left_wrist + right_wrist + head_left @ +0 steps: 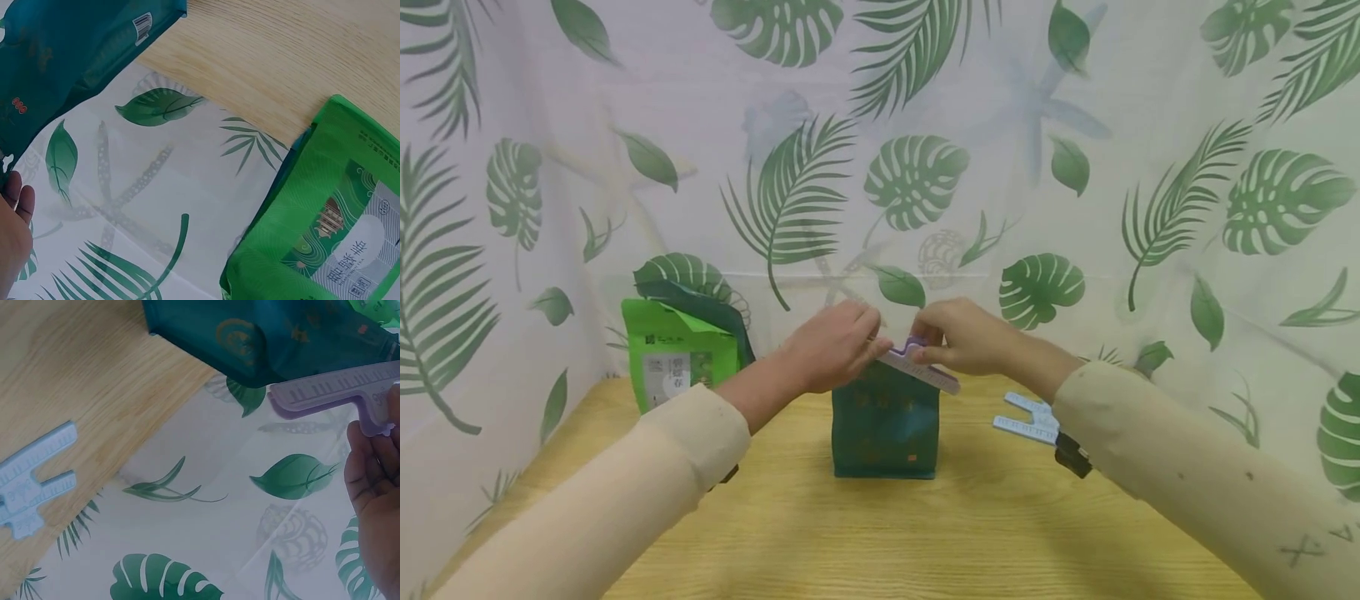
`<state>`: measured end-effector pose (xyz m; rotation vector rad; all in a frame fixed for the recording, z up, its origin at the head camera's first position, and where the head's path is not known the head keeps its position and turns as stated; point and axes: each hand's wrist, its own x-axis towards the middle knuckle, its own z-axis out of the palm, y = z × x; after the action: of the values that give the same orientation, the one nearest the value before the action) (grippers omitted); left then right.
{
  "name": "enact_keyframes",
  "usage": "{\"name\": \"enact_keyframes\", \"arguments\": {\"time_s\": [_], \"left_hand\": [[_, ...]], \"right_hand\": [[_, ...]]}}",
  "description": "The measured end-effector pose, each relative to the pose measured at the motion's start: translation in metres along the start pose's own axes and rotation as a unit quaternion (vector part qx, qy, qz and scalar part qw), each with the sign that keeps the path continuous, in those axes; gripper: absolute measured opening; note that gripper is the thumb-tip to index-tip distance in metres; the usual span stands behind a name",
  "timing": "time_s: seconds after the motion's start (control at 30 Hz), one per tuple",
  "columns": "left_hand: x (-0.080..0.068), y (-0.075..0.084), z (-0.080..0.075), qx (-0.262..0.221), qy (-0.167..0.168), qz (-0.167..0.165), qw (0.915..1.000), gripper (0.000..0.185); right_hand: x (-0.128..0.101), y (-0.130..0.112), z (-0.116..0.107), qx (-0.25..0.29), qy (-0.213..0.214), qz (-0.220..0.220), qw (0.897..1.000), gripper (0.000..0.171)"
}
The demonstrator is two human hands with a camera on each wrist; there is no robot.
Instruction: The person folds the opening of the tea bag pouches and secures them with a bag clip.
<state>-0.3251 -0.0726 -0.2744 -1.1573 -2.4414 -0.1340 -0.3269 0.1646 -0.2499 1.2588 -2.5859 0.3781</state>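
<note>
A dark teal pouch (885, 437) stands upright on the table at the middle of the head view. At its top edge, my left hand (833, 348) pinches the pouch between thumb and curled fingers. My right hand (966, 335) grips a pale purple bag clip (934, 377) by its handle. The clip's long ruled bar slants down to the right across the pouch's upper right corner. In the right wrist view the bar (325, 391) lies along the pouch's top edge, and the fingers sit around the handle. Part of the pouch's top is hidden by the hands.
A bright green pouch (681, 354) stands at the left, with a dark teal one (715, 312) behind it. Light blue clips (1028, 429) lie on the wooden table (880, 533) to the right. A leaf-print cloth (925, 242) hangs behind the table.
</note>
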Motion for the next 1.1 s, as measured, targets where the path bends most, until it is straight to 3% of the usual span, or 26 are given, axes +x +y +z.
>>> {"name": "enact_keyframes", "arguments": {"time_s": [0.23, 0.53, 0.8, 1.1], "left_hand": [[-0.014, -0.010, -0.003, -0.027, 0.040, -0.016, 0.9987, 0.026], [-0.038, -0.016, 0.007, -0.102, 0.045, -0.076, 0.9909, 0.026], [-0.063, -0.015, 0.032, -0.214, 0.072, -0.145, 0.9634, 0.021], [-0.085, -0.005, 0.063, -0.275, 0.086, -0.199, 0.9367, 0.022]], "right_hand": [[-0.007, 0.006, 0.006, 0.019, -0.002, 0.004, 1.000, 0.022], [-0.029, 0.021, 0.019, 0.018, -0.050, 0.055, 0.997, 0.029], [-0.058, 0.034, 0.047, 0.078, -0.073, 0.107, 0.989, 0.034], [-0.076, 0.039, 0.088, 0.147, -0.073, 0.114, 0.980, 0.039]]}}
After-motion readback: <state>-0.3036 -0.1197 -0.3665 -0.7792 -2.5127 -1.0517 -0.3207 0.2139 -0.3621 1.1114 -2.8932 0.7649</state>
